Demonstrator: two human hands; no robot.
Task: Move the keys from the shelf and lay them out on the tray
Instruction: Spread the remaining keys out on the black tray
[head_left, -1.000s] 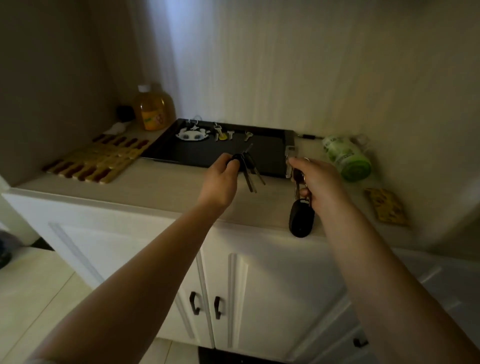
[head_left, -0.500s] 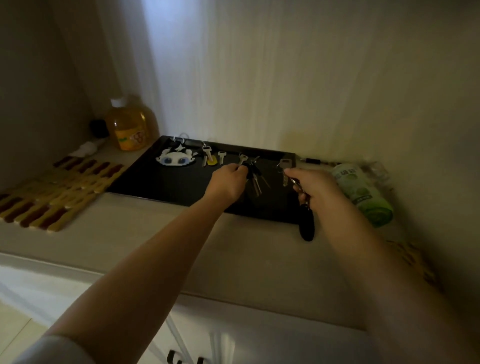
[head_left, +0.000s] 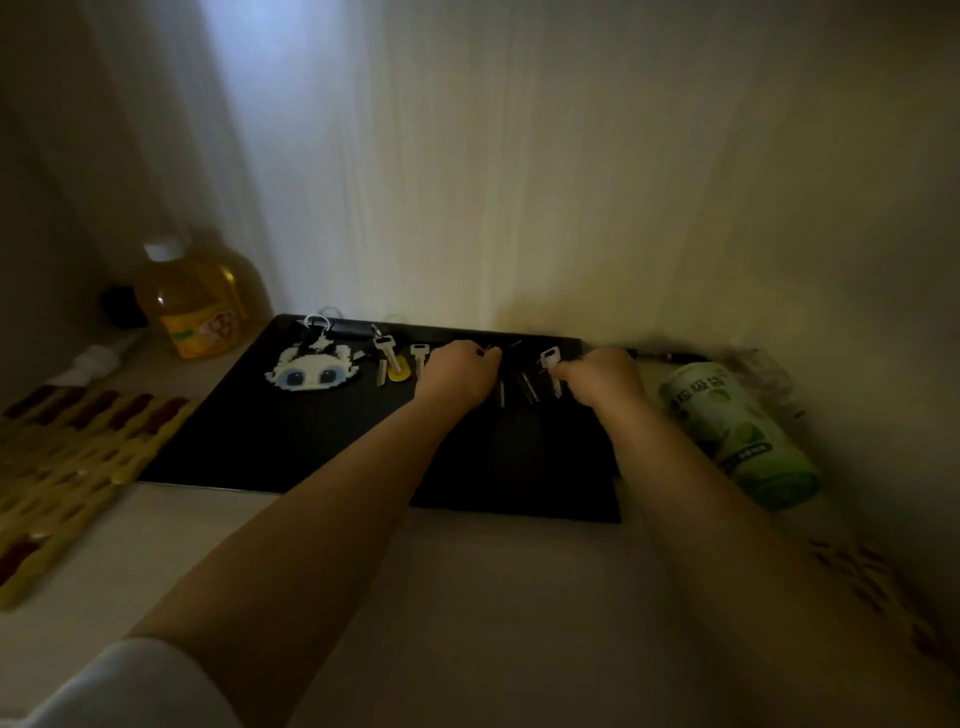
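Two bare forearms reach forward from the bottom of the view, over the pale countertop (head_left: 467, 597) and onto the black tray (head_left: 291, 447) that lies against the back wall. Nearest the person the tray is bare; every key sits along its far edge.

At that far edge the left hand (head_left: 457, 371) is curled shut on the heads of a dark key bunch (head_left: 514, 387), whose blades fan toward the person and seem to rest on the tray. Just to its right, the right hand (head_left: 602, 376) is closed in a loose fist beside a silver key (head_left: 551, 366); whether its fingers actually pinch that key, or hold anything under the palm, cannot be told in this dim light. The silver key's long axis runs near to far, head toward the wall.

Left of the left hand lie a small silver key (head_left: 418, 356), a yellow-headed key (head_left: 392, 358) and a white pixel-cat keychain (head_left: 311, 366), all in one row. A juice bottle (head_left: 200, 306) stands at the far left, a green roll (head_left: 737, 431) lies right of the tray.

By my reading, the bunch is being set down in the gap between the small silver key and the right-hand key. The left hand is the nearer one to that gap, so letting go there, blades pointing back toward the person, would match the row.
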